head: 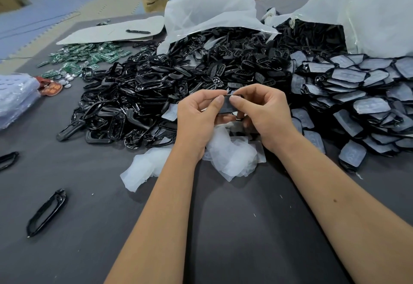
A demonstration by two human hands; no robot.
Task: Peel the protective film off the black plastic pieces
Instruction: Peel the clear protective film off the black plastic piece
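Black plastic piece (228, 105) pinched by left hand (196, 116) and right hand (263, 113); fingers clamped; film edge probably being lifted; next, a steady pull.

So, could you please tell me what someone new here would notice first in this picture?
Probably the huge heap of black parts spilling from clear bags across the middle of the grey table, with film-covered pieces stacked on the right. In front of it, the left hand and right hand pinch one black piece above a pile of peeled film. Green circuit boards lie far left.
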